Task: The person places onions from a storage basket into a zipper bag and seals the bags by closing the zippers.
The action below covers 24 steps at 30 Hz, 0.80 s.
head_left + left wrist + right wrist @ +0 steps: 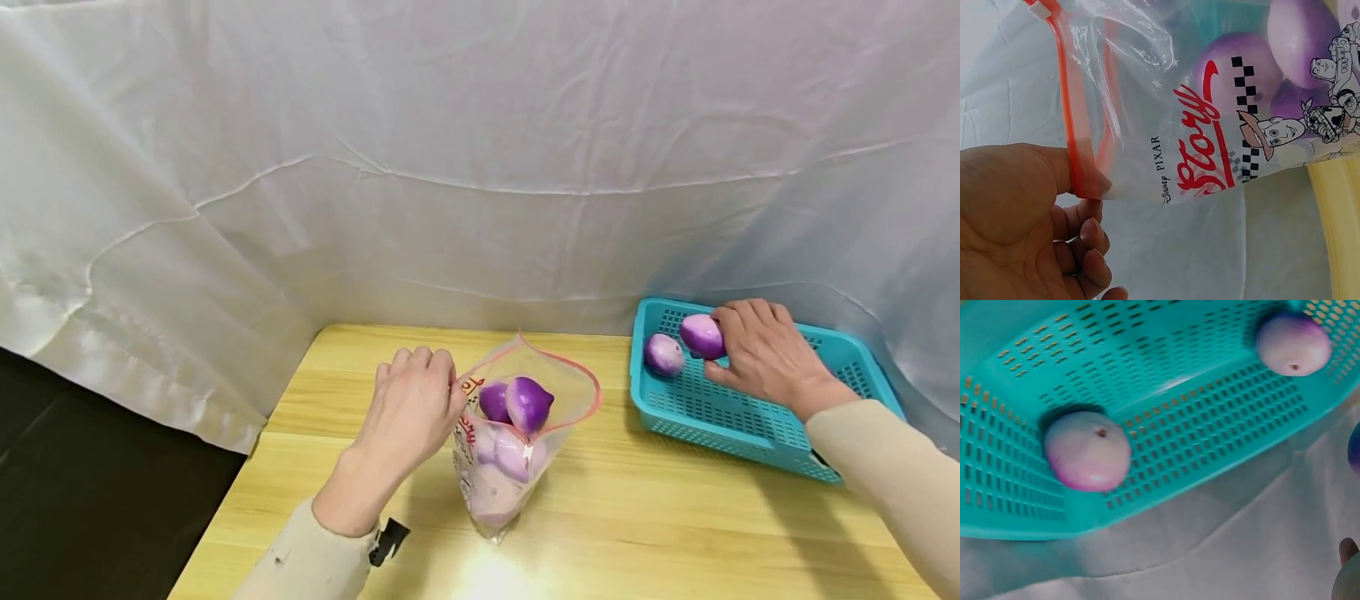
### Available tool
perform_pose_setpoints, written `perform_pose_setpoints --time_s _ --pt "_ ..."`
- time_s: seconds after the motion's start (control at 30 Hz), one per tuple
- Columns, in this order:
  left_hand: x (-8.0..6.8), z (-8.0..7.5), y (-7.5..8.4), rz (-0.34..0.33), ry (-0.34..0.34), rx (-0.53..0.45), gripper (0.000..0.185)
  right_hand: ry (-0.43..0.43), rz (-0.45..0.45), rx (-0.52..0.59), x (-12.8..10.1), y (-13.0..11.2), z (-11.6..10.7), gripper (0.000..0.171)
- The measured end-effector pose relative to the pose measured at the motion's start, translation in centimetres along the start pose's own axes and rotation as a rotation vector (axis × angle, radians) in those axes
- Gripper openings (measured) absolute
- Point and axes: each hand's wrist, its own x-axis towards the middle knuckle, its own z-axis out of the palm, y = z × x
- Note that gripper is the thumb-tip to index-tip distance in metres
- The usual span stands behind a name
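Left hand (412,408): pinches the red zip rim of the clear bag (517,442), holding its mouth wide over the purple onions (528,403) inside.
Right hand (757,354): fingers curl round one onion (701,336) in the teal basket (720,412); another (663,354) lies just beside.
Doing it well: I'd keep the rim taut and upright, and lift the onion clear of the basket wall.
Worktop (660,517): pale wood, lit from above.
Room: white sheet (450,167) draped behind.

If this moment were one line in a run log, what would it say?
left hand: pinches zip bag rim, bag open | right hand: grips purple onion in teal basket | another onion beside
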Motion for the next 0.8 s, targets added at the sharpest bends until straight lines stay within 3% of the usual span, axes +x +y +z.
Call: perform_pose_setpoints --time_s 0.23,0.43,0.8 --pt "0.6 0.0 -0.1 0.003 0.016 0.002 0.014 0.054 -0.054 0.018 1.9 -1.5 -2.0 0.072" --pt "1.1 -0.2 -0.2 0.006 0.01 0.009 0.015 0.084 -0.099 0.037 3.8 -3.1 -4.1 0.092" --pt "1.9 -0.5 0.0 -0.005 -0.006 0.014 0.013 0.188 -0.188 0.082 7.0 -6.7 -7.6 0.074"
